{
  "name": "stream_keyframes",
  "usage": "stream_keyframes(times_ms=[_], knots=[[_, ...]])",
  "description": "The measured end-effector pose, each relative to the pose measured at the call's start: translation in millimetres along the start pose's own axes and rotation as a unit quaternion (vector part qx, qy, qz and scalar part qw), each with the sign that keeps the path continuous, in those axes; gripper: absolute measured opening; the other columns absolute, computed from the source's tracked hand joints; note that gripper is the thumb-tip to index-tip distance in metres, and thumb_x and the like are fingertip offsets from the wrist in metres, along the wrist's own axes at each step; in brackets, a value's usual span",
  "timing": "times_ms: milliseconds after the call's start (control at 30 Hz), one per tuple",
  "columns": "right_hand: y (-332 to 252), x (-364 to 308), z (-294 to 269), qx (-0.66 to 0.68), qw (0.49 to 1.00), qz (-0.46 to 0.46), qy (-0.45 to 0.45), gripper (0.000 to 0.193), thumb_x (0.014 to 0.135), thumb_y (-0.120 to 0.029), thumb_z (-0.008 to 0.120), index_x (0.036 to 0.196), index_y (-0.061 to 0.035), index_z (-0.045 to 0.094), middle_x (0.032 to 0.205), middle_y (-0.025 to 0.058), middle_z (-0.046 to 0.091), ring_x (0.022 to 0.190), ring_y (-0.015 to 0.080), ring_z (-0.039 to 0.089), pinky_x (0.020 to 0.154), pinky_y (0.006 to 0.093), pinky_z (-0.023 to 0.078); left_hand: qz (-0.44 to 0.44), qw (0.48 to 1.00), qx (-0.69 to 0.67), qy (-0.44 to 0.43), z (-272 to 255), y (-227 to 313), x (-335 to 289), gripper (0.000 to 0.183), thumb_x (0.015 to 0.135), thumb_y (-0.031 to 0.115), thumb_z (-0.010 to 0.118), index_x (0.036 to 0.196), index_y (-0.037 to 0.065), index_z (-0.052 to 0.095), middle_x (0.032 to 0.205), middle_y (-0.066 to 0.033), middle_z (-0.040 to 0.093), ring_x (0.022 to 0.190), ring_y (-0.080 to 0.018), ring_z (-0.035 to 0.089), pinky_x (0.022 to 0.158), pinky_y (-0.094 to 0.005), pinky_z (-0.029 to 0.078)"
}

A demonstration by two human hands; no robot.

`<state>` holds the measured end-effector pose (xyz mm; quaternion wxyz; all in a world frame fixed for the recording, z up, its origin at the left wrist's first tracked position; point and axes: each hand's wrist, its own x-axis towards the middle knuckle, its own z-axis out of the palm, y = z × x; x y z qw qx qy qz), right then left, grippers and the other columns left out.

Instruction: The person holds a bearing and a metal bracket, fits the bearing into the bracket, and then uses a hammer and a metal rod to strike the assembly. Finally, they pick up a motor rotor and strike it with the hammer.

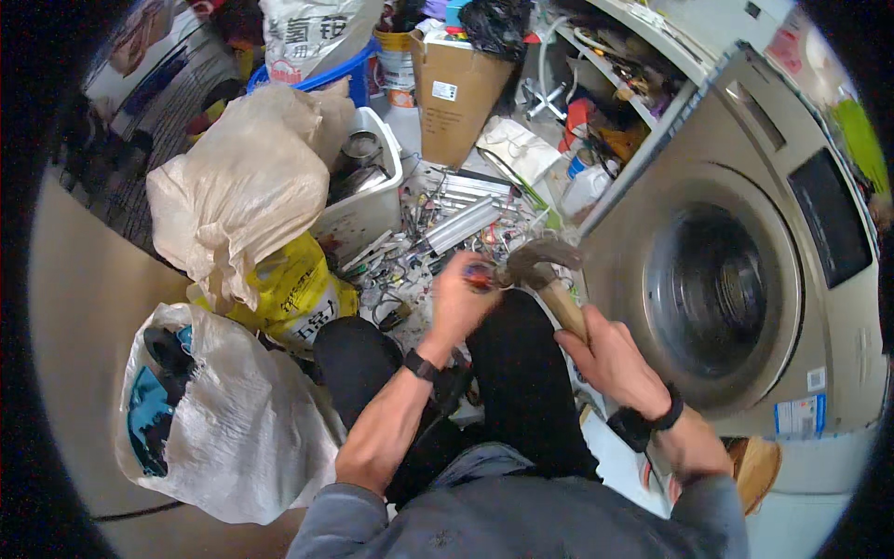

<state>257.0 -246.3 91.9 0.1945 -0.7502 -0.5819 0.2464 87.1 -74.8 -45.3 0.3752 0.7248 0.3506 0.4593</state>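
My right hand is wrapped round the wooden handle of a claw hammer. The hammer's dark metal head is raised over my right knee, close beside my left hand. The fingers of my left hand are closed on a small red and dark piece, smeared by motion, so its kind does not show. I cannot tell whether the hammer head touches it. On the floor beyond my hands lie scattered metal bits and silvery metal strips.
A front-loading washing machine stands at my right, below a cluttered shelf. To the left are a stuffed white sack, a yellow bag, a beige sack and a white bin. A cardboard box stands ahead.
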Motion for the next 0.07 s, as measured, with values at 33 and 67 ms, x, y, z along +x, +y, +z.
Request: stream_keyframes(times_ms=[33, 67], knots=[[2.9, 7.3, 11.6, -0.049, 0.998, 0.004, -0.032, 0.021, 0.095, -0.025, 0.067, 0.105, -0.0089, 0.059, 0.091, 0.0118, 0.074, 0.08, 0.0273, 0.074, 0.063, 0.0359, 0.055, -0.055, 0.998, -0.005, -0.014, -2.7, -5.0, -8.1, 0.038, 0.071, 0.007, 0.082, 0.104, 0.007, 0.064, 0.097, -0.0155, 0.07, 0.09, -0.0291, 0.072, 0.08, -0.0358, 0.056], [1.5, 13.3, 13.7, -0.046, 0.998, -0.004, -0.037, 0.021, 0.095, -0.025, 0.067, 0.105, -0.0089, 0.059, 0.091, 0.0118, 0.074, 0.08, 0.0273, 0.074, 0.063, 0.0359, 0.055, -0.118, 0.993, -0.003, -0.023, -10.7, -10.6, -20.0, 0.036, 0.073, 0.007, 0.081, 0.105, 0.008, 0.065, 0.099, -0.0158, 0.071, 0.093, -0.0269, 0.073, 0.082, -0.0345, 0.056]])
